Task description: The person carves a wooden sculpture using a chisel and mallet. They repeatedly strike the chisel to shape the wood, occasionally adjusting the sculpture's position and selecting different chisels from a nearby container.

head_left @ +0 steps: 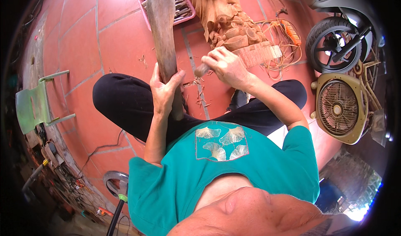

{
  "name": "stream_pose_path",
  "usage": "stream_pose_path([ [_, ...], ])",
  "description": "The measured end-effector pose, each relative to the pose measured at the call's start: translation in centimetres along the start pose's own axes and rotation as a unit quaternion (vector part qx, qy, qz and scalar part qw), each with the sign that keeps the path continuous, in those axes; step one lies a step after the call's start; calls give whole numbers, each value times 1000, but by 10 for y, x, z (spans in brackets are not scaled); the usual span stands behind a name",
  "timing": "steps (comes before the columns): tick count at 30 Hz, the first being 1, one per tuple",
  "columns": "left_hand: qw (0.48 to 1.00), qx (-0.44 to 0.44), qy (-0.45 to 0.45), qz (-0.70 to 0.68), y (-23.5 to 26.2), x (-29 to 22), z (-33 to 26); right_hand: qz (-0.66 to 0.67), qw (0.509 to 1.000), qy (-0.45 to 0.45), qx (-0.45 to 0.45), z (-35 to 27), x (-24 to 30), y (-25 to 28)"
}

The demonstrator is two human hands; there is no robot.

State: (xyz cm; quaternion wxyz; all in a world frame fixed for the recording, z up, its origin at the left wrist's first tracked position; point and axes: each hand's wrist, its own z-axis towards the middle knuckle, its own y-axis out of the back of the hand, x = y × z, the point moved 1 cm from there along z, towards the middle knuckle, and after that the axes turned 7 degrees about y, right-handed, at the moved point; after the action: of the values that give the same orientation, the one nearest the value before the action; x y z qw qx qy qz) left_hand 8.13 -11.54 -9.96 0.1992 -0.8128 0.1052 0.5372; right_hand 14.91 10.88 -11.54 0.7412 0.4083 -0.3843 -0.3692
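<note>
My left hand (164, 89) is wrapped round a long weathered wooden club (162, 35), broad at its far end and narrower toward my lap. It stands tilted away from me between my crossed legs. To its right, my right hand (229, 68) is closed on a short grey-brown piece with a rounded end (202, 70); the fingers hide the rest, and its kind is unclear. The two held things are apart. Beyond my right hand lies a large carved wood piece (221, 16) with deep folds and rounded shapes. Thin wood chips (202, 100) lie scattered on the tiles below my hands.
A pink tray (194, 11) of slim tools sits behind the club. An orange power strip (291, 33) with tangled cord lies right of the carving. Farther right are a motorbike wheel (333, 44) and a box fan (337, 110). A green chair (31, 104) stands left.
</note>
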Motion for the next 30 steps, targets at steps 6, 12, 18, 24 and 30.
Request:
stream_pose_path([
  [6, 1000, 2, 0, 0, 0, 1, 0, 183, 964, -182, -65, 13, -28, 35],
  [12, 1000, 1, 5, 9, 1, 0, 0, 448, 836, -283, -144, 5, -68, 63],
  [18, 999, 15, -10, 26, -2, 4, 2, 432, 852, -259, -142, 10, -59, 84],
  [24, 999, 32, -2, 33, -9, 4, 0, 449, 869, -174, -112, 18, -66, 63],
  [30, 999, 38, -6, 12, -12, 3, -1, 386, 901, -194, -28, 33, -58, 55],
])
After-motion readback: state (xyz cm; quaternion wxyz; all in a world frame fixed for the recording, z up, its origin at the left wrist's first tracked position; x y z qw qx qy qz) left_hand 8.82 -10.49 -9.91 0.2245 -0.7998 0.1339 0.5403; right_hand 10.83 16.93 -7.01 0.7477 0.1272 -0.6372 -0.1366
